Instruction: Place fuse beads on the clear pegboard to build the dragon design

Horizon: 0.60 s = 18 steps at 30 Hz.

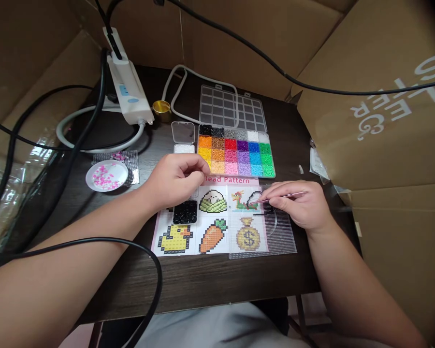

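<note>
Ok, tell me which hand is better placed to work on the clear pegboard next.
Probably the right hand: it holds the tweezers, their tips over the clear pegboard. The left hand is farther off, by the near left corner of the bead organizer.

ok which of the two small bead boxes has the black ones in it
The nearer small box, just beyond the printed yellow duck; the farther small box, past the left hand, holds white beads.

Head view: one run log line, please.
left hand: near clear plastic multicoloured-bead case | right hand: holds thin pink tool over clear plastic pegboard
</note>
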{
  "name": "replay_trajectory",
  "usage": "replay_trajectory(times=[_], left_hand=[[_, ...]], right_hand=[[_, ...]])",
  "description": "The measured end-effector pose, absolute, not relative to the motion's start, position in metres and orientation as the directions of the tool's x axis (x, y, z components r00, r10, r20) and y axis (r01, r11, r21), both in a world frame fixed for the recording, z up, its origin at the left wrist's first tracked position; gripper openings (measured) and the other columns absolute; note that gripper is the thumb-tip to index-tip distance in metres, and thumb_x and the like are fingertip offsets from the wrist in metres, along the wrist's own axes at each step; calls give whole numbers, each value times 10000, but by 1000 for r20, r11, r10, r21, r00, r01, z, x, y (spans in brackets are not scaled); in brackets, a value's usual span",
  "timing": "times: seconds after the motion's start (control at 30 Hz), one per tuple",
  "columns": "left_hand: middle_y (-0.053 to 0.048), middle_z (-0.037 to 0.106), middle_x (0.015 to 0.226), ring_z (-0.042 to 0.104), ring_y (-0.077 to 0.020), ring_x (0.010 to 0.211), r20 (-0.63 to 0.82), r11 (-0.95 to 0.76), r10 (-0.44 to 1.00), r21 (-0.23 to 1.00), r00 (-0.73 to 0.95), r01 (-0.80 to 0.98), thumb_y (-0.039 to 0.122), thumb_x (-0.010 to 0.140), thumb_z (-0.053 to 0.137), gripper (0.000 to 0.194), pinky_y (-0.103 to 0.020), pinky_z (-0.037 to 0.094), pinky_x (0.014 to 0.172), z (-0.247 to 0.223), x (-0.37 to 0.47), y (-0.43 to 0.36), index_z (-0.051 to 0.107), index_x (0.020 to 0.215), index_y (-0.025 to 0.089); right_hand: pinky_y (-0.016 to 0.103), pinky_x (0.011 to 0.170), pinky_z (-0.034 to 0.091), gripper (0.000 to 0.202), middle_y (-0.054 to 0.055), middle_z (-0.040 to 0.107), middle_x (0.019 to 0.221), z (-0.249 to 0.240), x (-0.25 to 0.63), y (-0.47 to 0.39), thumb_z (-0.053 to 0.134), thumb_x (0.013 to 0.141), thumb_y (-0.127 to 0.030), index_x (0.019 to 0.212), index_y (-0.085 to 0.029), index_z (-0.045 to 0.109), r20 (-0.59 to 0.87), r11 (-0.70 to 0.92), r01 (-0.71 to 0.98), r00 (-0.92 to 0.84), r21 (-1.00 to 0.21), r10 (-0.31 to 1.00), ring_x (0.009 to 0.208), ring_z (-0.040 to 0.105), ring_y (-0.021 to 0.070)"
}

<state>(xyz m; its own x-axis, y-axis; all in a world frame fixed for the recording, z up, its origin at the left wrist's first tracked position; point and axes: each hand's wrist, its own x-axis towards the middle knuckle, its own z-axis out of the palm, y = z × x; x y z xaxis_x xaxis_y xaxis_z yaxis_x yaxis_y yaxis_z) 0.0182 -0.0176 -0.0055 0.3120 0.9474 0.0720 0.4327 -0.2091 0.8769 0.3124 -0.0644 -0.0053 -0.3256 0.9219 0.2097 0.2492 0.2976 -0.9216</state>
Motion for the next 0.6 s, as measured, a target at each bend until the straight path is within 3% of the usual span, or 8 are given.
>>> replay_trajectory(times=[0.6], left_hand=[[-9,671,651,582,-135,573,88,-222,946,877,311,427,213,734,556,155,-262,427,541,-6,19,-17,703,744,164]], right_hand=[[264,722,622,116,20,814,846,-6,315,-65,789,825,-184,850,-286,839,196,287,257,-328,-923,924,784,772,176]])
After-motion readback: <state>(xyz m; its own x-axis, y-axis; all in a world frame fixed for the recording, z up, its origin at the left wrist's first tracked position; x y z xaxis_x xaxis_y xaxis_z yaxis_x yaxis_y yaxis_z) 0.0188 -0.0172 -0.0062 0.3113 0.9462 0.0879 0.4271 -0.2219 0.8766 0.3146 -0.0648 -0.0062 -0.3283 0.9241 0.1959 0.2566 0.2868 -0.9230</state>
